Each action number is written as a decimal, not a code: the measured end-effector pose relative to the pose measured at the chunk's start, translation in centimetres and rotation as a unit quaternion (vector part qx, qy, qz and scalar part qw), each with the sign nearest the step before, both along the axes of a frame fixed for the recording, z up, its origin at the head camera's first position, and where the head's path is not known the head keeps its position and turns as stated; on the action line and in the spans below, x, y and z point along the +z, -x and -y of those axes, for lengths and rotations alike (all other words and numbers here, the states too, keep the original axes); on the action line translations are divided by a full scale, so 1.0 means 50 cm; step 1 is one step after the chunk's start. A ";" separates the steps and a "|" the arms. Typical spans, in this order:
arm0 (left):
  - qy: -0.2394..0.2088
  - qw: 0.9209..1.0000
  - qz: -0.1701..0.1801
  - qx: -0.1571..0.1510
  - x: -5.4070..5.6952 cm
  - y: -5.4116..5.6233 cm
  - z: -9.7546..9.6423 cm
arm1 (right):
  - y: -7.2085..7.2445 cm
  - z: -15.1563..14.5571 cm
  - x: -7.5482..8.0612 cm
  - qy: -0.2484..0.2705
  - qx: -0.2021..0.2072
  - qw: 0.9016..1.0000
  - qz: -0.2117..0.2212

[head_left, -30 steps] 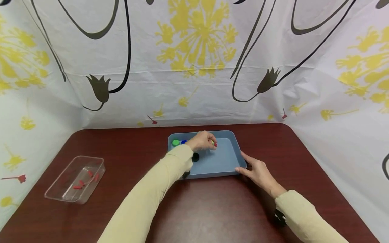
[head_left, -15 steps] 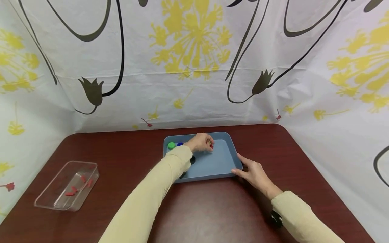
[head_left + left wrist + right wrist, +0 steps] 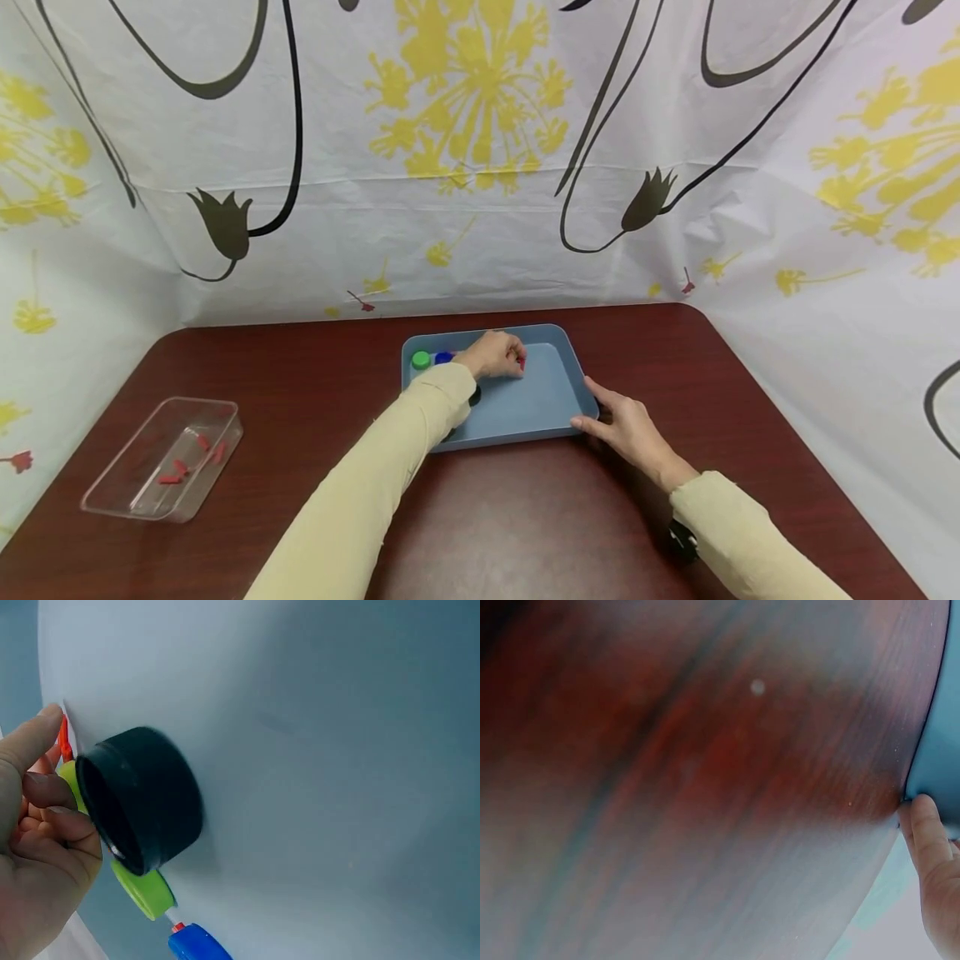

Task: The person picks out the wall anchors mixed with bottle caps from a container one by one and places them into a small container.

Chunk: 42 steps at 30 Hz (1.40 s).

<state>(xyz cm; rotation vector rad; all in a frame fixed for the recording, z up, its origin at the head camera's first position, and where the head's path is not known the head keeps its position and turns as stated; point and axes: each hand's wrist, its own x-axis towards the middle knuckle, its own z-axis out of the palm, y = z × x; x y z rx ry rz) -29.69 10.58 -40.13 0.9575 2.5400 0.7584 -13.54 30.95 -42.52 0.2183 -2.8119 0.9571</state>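
Note:
Inside the blue tray [image 3: 536,408], my left hand [image 3: 491,354] pinches a small red piece [image 3: 64,739] between thumb and fingertips. Part of a yellow-green cap [image 3: 71,780] shows behind those fingers in the left wrist view; I cannot tell whether they touch it. A black cap [image 3: 142,799] is close beside the hand, its hollow side facing the palm. My right hand [image 3: 633,425] grips the tray's near right corner, thumb on the front wall and fingers along the right side. The left forearm hides part of the tray's left half.
A green cap [image 3: 421,360] and a blue cap [image 3: 443,357] lie at the tray's far left. Another yellow-green cap [image 3: 146,891] lies past the black one. A clear plastic box [image 3: 165,458] with several red pieces [image 3: 171,479] stands on the table's left.
The head view has shifted slightly, moving everything a little left in it. My left fingers dip slightly with the red piece over the tray. The right hand keeps its hold on the corner.

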 end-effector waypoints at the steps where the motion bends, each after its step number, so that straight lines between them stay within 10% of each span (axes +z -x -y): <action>1: 0.001 1.000 -0.005 -0.001 -0.001 -0.001 0.001 | 0.001 0.001 0.000 -0.001 0.000 1.000 -0.001; 23: -0.008 0.995 -0.104 -0.009 -0.009 -0.003 0.022 | 0.008 0.013 0.007 -0.009 0.012 1.000 -0.001; 32: -0.092 0.994 -0.053 0.005 0.023 -0.009 0.038 | 0.005 0.005 0.008 -0.011 0.008 1.000 0.005; 42: -0.172 0.980 0.017 0.098 0.069 -0.046 0.088 | 0.005 -0.002 0.003 -0.013 0.008 1.000 -0.007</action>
